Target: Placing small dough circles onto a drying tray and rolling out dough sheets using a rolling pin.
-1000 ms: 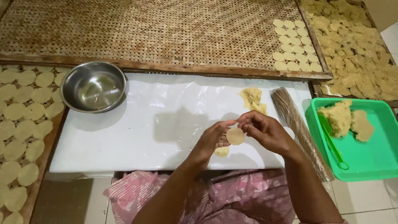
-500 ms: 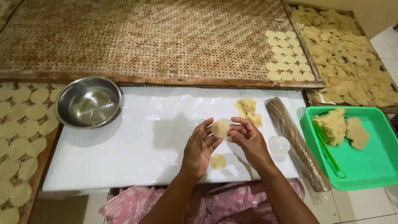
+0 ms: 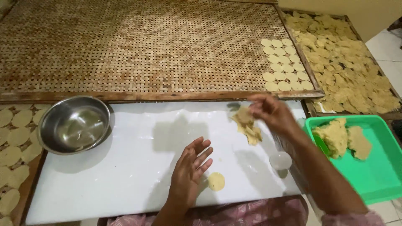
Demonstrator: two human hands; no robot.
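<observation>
the left hand (image 3: 189,172) is held flat and open over the white board (image 3: 125,175), with nothing in it, and a small round dough disc (image 3: 216,181) is seen on the board just beside its fingers. a floppy bit of dough (image 3: 242,115) is pinched in the right hand (image 3: 271,112) above the scrap pile (image 3: 250,130) at the board's far edge. the soft bit could be torn or dropped off the board if it is pulled too fast, and the disc could be squashed if the open hand is slid sideways.

White board (image 3: 125,184) bears steel bowl (image 3: 74,124), dough disc (image 3: 216,181).
</observation>
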